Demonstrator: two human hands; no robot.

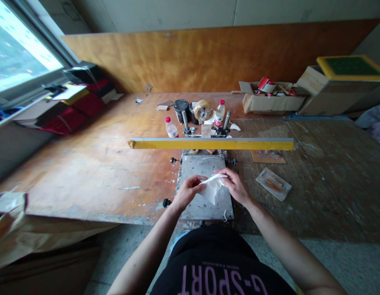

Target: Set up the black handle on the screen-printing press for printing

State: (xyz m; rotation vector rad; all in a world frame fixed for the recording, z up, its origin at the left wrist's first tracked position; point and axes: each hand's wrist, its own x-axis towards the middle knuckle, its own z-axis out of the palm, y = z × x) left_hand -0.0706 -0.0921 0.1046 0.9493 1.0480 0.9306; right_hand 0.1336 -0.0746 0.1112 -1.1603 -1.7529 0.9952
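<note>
Between my two hands hangs a thin white tissue (213,190), partly folded, above a flat grey metal plate (192,168) on the workbench. My left hand (191,190) pinches its left edge with thumb and fingers. At the opposite upper corner, my right hand (234,184) has its fingers closed on the tissue. Just beyond the hands, a long yellow bar (208,144) with a grey upper edge lies crosswise over the far end of the plate. Black knobs (167,203) stick out at the plate's sides.
Behind the bar stand two clear bottles with red caps (219,112), a black can (181,110), a tape roll (203,110) and metal posts (227,119). A clear plastic tray (273,183) lies right. Cardboard boxes (274,102) stand back right; stacked red-and-black boxes (69,110) sit left.
</note>
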